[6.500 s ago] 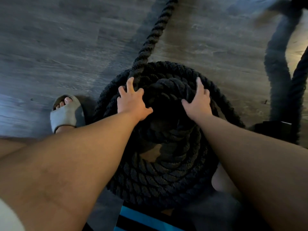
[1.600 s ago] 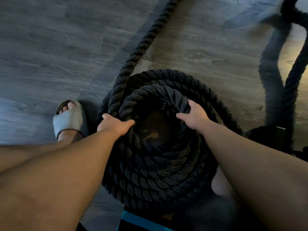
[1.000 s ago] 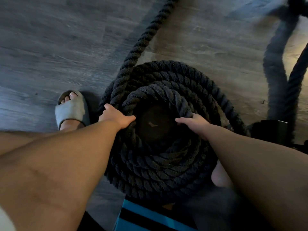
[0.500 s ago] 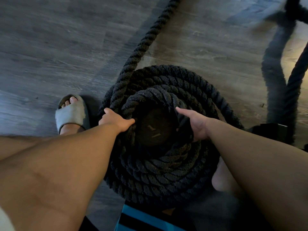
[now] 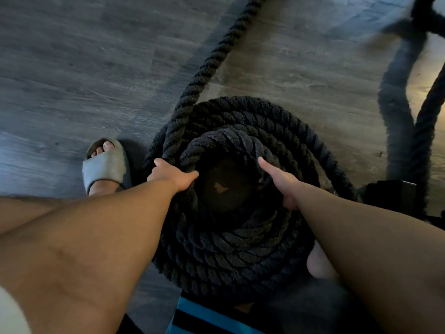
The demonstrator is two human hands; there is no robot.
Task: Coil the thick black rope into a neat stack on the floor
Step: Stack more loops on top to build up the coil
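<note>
The thick black rope [image 5: 228,249] sits coiled on the floor [image 5: 72,68] — our left hand [image 5: 172,175] grips its top turn; our right hand [image 5: 280,183] rests on the inner rim, forefinger straight — its grip we cannot tell.

Floor [image 5: 72,68]: grey wood-grain planks, matte, seams running roughly across the view. Dim overall. Cool bluish cast on the boards to the left of the left hand [image 5: 172,175]. Warm yellow patch of light [image 5: 431,88] on the boards far beyond and to the right of the right hand [image 5: 281,184]. Darker diagonal band [image 5: 183,44] across the planks beyond the left hand. Small dark speck [image 5: 380,154] on the floor right of the right hand. Black boxy object [image 5: 390,196] with a pale top edge, low, right of the right hand; identity unclear.
</note>
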